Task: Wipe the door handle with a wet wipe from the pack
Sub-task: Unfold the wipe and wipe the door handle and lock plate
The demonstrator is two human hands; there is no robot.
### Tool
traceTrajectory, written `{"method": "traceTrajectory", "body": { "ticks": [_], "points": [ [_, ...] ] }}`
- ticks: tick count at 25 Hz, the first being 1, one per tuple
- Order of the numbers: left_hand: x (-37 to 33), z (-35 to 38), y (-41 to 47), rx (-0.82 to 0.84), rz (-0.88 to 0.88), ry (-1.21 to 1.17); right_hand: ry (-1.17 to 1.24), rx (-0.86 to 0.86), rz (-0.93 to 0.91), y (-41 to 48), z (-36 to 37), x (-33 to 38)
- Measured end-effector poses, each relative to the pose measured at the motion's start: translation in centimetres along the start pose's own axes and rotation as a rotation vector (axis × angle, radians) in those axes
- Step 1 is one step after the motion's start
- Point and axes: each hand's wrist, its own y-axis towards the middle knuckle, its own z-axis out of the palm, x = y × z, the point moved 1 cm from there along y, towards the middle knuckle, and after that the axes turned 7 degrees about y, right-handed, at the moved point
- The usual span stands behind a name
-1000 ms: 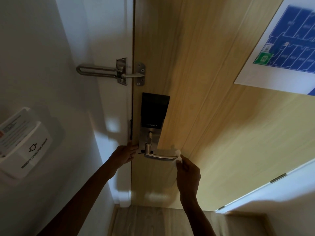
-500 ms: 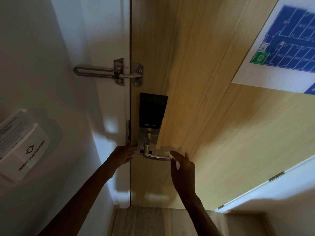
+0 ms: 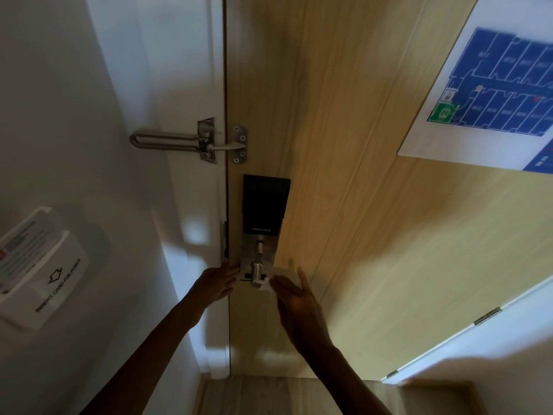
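On the wooden door, at its left edge: one lock unit with a black upper panel marked SMART LOCK and a metal plate below it. Door handle, metal, mounted at the foot of that plate; only its round neck shows, the lever being covered by the right hand. Wet wipe, white, a small scrap showing between the handle and the right palm, touching both. Right hand: fingers extended and spread, laid over the lever with the wipe beneath; whether they curl round the lever cannot be told. Left hand: fingers straight and unclenched, flat against the door edge just left of the lock plate, grasping nothing. Swing-bar guard, metal, above the lock, spanning the white frame and the door. Card holder, white, on the left wall, printed INSERT CARD FOR POWER, with a card standing in its slot. Floor plan sheet, blue on white, fixed to the door at upper right.
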Motion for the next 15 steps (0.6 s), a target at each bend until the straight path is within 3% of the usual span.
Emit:
{"method": "traceTrajectory", "body": {
  "ticks": [4, 10, 15],
  "points": [
    [0.3, 0.0, 0.1, -0.044, 0.034, 0.058, -0.079, -0.128, 0.142, -1.5, -1.8, -1.9],
    [0.2, 0.4, 0.4, 0.017, -0.02, 0.013, -0.045, 0.027, 0.089, 0.3, 1.1, 0.5],
    [0.3, 0.5, 0.9, 0.028, -0.059, -0.024, -0.102, -0.066, 0.156, -1.5, -1.7, -2.6]
  ]
}}
